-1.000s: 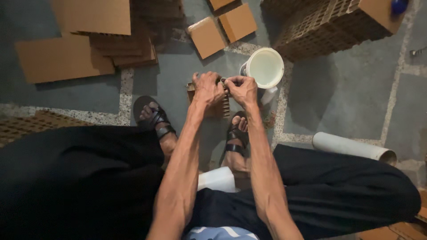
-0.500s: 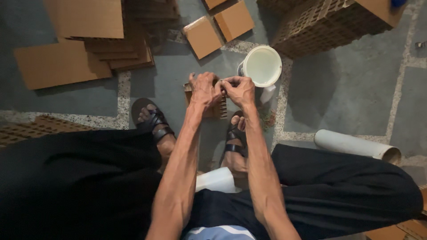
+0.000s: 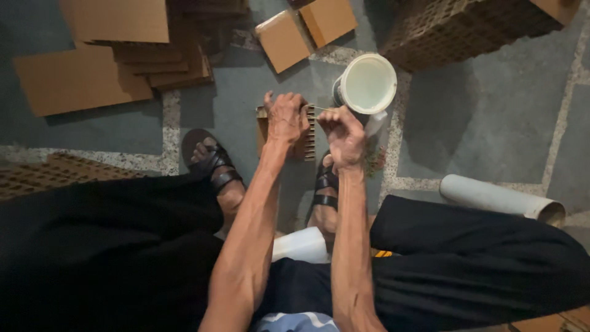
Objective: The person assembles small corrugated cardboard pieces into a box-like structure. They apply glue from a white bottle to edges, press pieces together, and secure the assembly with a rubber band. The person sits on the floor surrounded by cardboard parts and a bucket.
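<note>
From the head view, the left hand (image 3: 286,118) grips a ribbed cardboard piece (image 3: 305,136) above the floor (image 3: 491,123), between the person's sandalled feet. The right hand (image 3: 343,132) is closed, pinching a thin strand (image 3: 319,108) at its top. Just beyond stands a white bucket (image 3: 367,83) holding pale liquid.

The setting was a small floor-level packaging workshop. Flat brown cardboard sheets (image 3: 80,77) lay stacked at ten o'clock, and two square brown cardboard pads (image 3: 305,31) lay at twelve o'clock. Stacks of brown slotted cardboard partition grids (image 3: 473,27) stood at one o'clock on a grey stone-slab floor with pale speckled joints (image 3: 491,117). A round white plastic bucket (image 3: 367,84) and a pale cardboard tube (image 3: 501,200) at three o'clock lay nearby.
</note>
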